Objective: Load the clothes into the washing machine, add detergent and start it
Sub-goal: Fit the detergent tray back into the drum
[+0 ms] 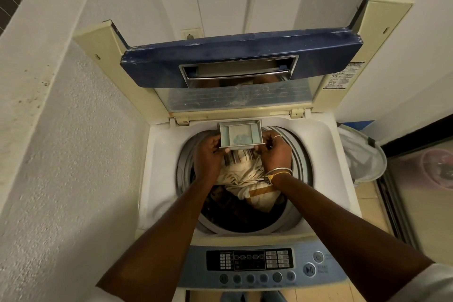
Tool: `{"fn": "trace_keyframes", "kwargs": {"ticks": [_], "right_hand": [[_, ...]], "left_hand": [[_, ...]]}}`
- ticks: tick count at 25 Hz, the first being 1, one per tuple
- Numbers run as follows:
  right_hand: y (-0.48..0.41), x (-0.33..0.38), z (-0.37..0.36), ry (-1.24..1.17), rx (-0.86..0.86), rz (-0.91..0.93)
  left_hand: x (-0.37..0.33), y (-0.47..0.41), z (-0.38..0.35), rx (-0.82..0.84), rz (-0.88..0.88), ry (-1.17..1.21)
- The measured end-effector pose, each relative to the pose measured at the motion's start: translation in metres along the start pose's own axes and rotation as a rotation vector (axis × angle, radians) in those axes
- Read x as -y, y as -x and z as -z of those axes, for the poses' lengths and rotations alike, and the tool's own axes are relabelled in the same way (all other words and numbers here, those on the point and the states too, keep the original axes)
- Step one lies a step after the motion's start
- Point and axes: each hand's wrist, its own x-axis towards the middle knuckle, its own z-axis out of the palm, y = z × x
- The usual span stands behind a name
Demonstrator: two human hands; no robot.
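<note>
Grey plastic, the detergent drawer point(241, 136) juts out over the back of the drum point(303, 174), probably light and stiff, with loose powder inside. The left hand point(208, 154) and right hand point(275, 152) pinch its front corners; keep it level. Soft clothes point(245, 175) fill the drum.

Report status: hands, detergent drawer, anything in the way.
Left hand and right hand both grip the detergent drawer, pulled out over the drum. Bluish powder inside. Clothes loaded. Lid up, no obstruction seen.
</note>
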Motion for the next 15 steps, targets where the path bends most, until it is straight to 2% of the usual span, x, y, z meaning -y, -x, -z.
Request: {"fn": "trace_keyframes", "kwargs": {"ticks": [8, 12, 15], "right_hand": [[0.002, 0.007, 0.004, 0.035, 0.041, 0.097], [0.001, 0.000, 0.002, 0.010, 0.085, 0.045], [0.002, -0.008, 0.000, -0.016, 0.144, 0.007]], "left_hand": [[-0.002, -0.001, 0.002, 0.022, 0.038, 0.042], [0.005, 0.000, 0.002, 0.059, 0.008, -0.049], [0.012, -0.002, 0.000, 0.043, 0.055, -0.072]]}}
